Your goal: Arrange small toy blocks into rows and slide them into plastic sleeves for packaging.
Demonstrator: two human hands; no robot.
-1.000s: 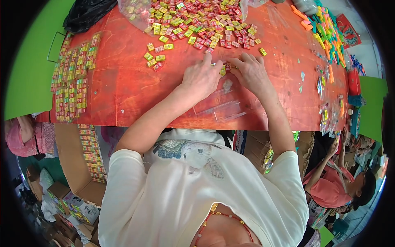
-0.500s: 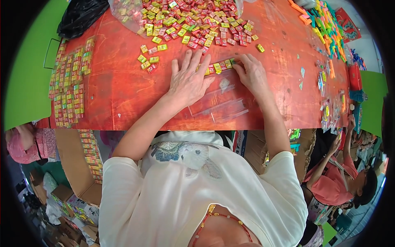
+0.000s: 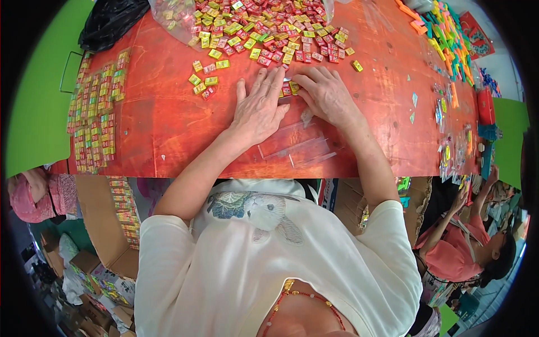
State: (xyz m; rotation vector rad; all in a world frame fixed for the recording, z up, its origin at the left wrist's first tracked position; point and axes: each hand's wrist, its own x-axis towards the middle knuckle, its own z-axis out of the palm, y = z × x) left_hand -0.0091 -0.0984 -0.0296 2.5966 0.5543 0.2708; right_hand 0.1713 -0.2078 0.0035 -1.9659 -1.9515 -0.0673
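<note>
A short row of small yellow and red boxes (image 3: 287, 89) lies on the red tabletop (image 3: 185, 135), mostly hidden under my fingers. My left hand (image 3: 258, 109) rests flat at the row's left end, fingers stretched forward and apart from the thumb. Over the right part, my right hand (image 3: 327, 96) bends its fingers and thumb round the boxes. Just nearer to me are clear plastic sleeves (image 3: 309, 151), flat on the table, with a crumpled clear scrap (image 3: 307, 116) by my right thumb.
Loose small boxes (image 3: 252, 28) heap up at the far side beside a clear bag (image 3: 173, 22). Filled strips of boxes (image 3: 92, 135) lie at the left, below a black bag (image 3: 112, 25). Colourful plastic pieces (image 3: 446, 39) cover the far right. Another person (image 3: 457, 247) works at the right.
My right hand has slid left along the row, from its right end toward my left hand, covering more boxes. My left hand has barely moved.
</note>
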